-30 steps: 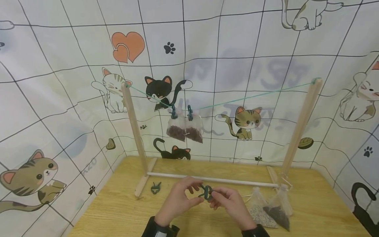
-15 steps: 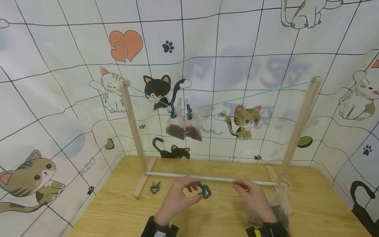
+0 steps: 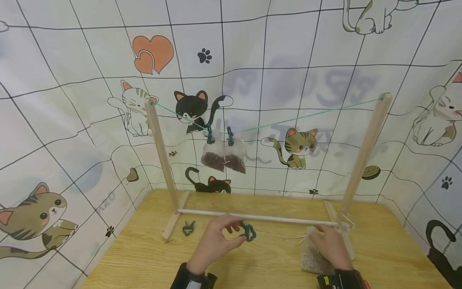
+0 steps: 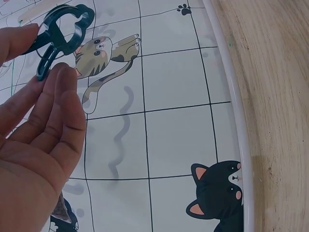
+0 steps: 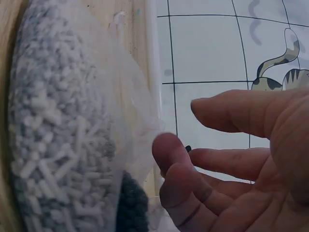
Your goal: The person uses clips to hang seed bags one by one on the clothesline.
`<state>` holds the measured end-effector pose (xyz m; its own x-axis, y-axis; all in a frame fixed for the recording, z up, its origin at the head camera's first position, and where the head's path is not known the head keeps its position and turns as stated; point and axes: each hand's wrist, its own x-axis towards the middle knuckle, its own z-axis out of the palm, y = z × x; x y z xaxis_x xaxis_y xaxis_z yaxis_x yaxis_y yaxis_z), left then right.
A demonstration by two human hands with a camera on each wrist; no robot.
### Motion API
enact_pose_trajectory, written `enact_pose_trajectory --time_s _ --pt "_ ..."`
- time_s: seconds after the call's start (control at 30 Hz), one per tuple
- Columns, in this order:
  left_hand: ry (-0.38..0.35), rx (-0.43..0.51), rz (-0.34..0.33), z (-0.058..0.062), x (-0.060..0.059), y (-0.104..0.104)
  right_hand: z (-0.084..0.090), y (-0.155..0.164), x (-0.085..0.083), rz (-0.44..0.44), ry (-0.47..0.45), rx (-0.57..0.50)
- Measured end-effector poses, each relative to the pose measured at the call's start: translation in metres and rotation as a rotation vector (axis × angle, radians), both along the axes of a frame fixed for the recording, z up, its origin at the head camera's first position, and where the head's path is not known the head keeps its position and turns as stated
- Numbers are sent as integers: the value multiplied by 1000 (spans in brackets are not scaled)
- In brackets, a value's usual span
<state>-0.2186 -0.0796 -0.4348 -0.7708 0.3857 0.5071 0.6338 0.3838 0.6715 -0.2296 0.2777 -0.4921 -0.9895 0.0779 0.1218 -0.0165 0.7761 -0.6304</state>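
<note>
In the head view my left hand point(image 3: 220, 237) pinches a green plastic clip point(image 3: 248, 232) above the middle of the table. The left wrist view shows the clip point(image 4: 60, 36) with its handles between thumb and fingertips. My right hand point(image 3: 332, 245) is over a see-through drawstring bag of pale pellets point(image 3: 314, 259) at the right. In the right wrist view my right hand point(image 5: 236, 159) has thumb and fingers apart, fingertips beside the top of the pellet bag point(image 5: 58, 125). Behind it, a second bag with dark contents point(image 5: 131, 203) is mostly hidden.
Two bags of brown bits point(image 3: 223, 160) hang by green clips from a green string point(image 3: 296, 119) between wooden posts point(image 3: 366, 156). A white rod point(image 3: 260, 218) joins the posts low down. Another green clip point(image 3: 188, 228) lies on the wooden table point(image 3: 133, 257) at left.
My right hand has let go of the clip and moved right to the pellet bag. My left hand keeps hold of the clip, nearly in place.
</note>
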Motion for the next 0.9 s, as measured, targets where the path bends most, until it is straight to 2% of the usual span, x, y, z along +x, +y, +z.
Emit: enact_pose_trajectory --time_s 0.2,0.43,0.63,0.9 --pt "-6 -1 0 0 0 -1 -11 2 -2 17 33 17" --pt "13 0 -7 -1 -1 -1 -14 3 -4 12 15 32" --pt "20 5 -5 -1 -1 -2 -5 3 0 9 23 72" --pt "6 10 0 3 2 -3 16 -6 9 45 105 7"
